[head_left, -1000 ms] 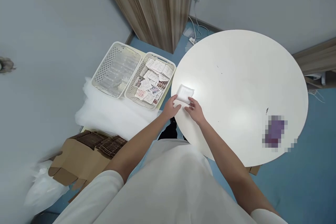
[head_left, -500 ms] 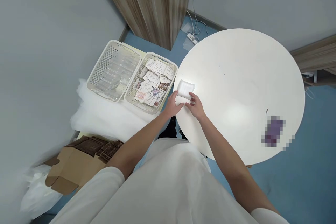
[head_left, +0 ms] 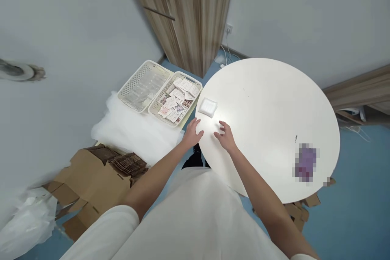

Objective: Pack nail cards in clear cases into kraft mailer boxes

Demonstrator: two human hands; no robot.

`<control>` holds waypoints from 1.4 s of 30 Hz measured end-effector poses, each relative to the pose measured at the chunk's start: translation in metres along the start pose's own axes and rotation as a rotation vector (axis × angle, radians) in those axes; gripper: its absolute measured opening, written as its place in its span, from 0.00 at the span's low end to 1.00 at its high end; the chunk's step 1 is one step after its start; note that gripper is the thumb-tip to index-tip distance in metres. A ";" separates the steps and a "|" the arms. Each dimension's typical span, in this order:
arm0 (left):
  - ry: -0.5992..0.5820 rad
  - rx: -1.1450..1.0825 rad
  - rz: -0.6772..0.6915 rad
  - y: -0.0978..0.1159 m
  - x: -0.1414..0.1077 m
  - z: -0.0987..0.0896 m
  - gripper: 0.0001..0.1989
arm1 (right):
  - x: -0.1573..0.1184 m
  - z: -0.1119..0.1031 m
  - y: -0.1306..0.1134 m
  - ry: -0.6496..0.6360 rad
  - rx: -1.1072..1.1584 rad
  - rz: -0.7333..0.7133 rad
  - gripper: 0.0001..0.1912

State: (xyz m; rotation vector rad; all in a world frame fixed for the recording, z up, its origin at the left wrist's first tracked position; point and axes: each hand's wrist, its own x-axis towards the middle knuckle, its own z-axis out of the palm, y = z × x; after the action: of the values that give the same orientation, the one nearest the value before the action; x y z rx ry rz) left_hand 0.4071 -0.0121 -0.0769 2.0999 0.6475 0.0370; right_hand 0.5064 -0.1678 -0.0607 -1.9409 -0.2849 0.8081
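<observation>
A small white foam-wrapped packet (head_left: pixel 208 107) lies flat near the left edge of the round white table (head_left: pixel 268 101). My left hand (head_left: pixel 191 133) is just below it at the table's edge, fingers apart and holding nothing. To the right, my right hand (head_left: pixel 226 136) hovers over the tabletop with fingers spread and curved, also holding nothing. Neither hand touches the packet. What is inside the white wrapping is hidden.
Left of the table stand a basket of printed cards (head_left: pixel 176 99) and a basket of clear plastic packages (head_left: pixel 144 85). White foam sheets (head_left: pixel 122 126) and brown cardboard boxes (head_left: pixel 94 174) lie nearer. A blurred-out purple object (head_left: pixel 306 162) rests on the table's right side.
Both hands have let go of the white packet and drawn back toward my body, spreading apart. The packet stays on the table. The camera view has tilted up and shifted.
</observation>
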 end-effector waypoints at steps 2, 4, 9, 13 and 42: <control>-0.011 0.005 -0.012 0.002 -0.025 -0.003 0.23 | -0.013 -0.006 0.004 -0.017 0.035 -0.028 0.29; -0.051 0.009 -0.015 0.002 -0.057 -0.010 0.21 | -0.024 -0.009 0.009 -0.033 0.067 -0.058 0.26; -0.101 0.089 -0.149 -0.003 -0.140 -0.038 0.19 | -0.035 -0.005 0.016 -0.083 0.064 -0.081 0.18; 0.030 0.145 -0.243 -0.008 -0.181 -0.054 0.19 | -0.037 0.020 0.001 -0.219 0.016 -0.167 0.18; 0.547 0.322 -0.725 -0.176 -0.398 -0.186 0.23 | -0.139 0.320 -0.106 -0.462 -1.108 -0.639 0.07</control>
State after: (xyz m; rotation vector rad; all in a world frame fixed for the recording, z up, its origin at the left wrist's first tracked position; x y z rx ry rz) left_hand -0.0616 0.0267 -0.0207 2.0303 1.8137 0.1055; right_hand 0.2106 0.0382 -0.0083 -2.3398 -1.8390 0.6872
